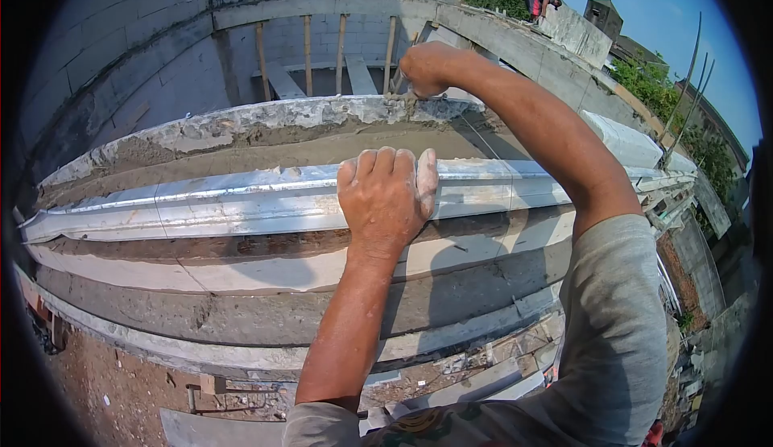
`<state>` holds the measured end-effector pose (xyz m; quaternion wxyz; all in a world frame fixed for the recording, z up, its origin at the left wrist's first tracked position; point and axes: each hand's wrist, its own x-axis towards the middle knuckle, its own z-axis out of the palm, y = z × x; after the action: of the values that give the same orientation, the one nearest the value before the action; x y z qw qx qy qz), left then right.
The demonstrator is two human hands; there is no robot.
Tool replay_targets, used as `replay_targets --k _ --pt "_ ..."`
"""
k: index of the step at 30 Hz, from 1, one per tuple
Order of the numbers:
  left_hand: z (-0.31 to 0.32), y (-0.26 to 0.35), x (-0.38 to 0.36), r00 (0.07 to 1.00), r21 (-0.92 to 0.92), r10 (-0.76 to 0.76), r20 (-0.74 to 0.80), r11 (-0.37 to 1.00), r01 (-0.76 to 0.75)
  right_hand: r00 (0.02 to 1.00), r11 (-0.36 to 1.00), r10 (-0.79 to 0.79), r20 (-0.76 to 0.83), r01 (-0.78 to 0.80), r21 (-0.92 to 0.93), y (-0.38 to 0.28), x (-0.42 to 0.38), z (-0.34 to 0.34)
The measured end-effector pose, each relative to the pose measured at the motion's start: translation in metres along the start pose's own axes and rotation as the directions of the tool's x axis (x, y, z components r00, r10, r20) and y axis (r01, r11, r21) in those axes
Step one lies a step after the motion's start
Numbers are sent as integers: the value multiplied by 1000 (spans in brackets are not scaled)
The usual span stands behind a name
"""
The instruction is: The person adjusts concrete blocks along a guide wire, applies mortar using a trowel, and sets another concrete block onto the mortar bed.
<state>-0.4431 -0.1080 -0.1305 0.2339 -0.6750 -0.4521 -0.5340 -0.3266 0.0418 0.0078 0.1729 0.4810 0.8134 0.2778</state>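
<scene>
My left hand (382, 193) rests on a long white moulded strip (258, 202), its fingers bent over the top edge and its thumb beside them. The strip runs across the view along a ledge. Beyond it, my right hand (427, 68) is bent into a fist at the rough top edge of a low concrete wall (298, 113). Anything inside that fist is hidden. Wet-looking grey mortar (322, 141) lies between this wall and the strip. A thin line crosses the mortar right of my left hand.
Wooden props (307, 56) stand behind the wall. Lower ledges (241, 274) step down towards me, with debris-strewn ground (105, 374) far below. Another person (538, 2) bends over a wall at the upper right. Thin rods (688, 84) rise at the right.
</scene>
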Motion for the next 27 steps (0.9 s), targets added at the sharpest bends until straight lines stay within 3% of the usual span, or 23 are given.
replay_targets --k 2,4,7,10,13,16,19,21,23,26,27 --pt "0 0 -1 1000 -14 -2 -4 1000 2 995 979 27 -92 -7 202 14 -30 -10" --pt "3 -1 -1 1000 -29 1 -22 1000 -2 999 865 29 26 -38 501 43 -49 3" --pt "3 -1 -1 999 -27 1 -33 1000 -2 1000 875 24 16 -29 483 72 -49 47" --pt "2 -1 0 999 -29 16 -50 999 -17 898 896 173 405 -314 315 70 -12 41" --pt "2 -1 1 999 -38 0 -39 999 -1 928 993 59 367 -91 71 42 11 8" --pt "2 -2 -1 1000 -25 8 -19 1000 -9 983 983 86 161 -110 149 4 -4 -24" --pt "4 -2 0 999 -42 3 -49 999 -5 990 953 80 -115 -42 300 6 -39 -2" --pt "5 -3 -1 998 -46 -1 -66 999 -2 997 854 40 -63 -1 521 49 -64 22" --pt "5 -2 0 998 -51 -1 -70 999 -3 984 812 180 16 -158 561 71 -72 54" --pt "3 -2 1 999 -40 4 -52 999 -6 914 862 266 307 -368 348 74 -31 44" --pt "3 -2 2 999 -30 2 -47 1000 -4 941 896 232 246 -305 322 69 -11 37"
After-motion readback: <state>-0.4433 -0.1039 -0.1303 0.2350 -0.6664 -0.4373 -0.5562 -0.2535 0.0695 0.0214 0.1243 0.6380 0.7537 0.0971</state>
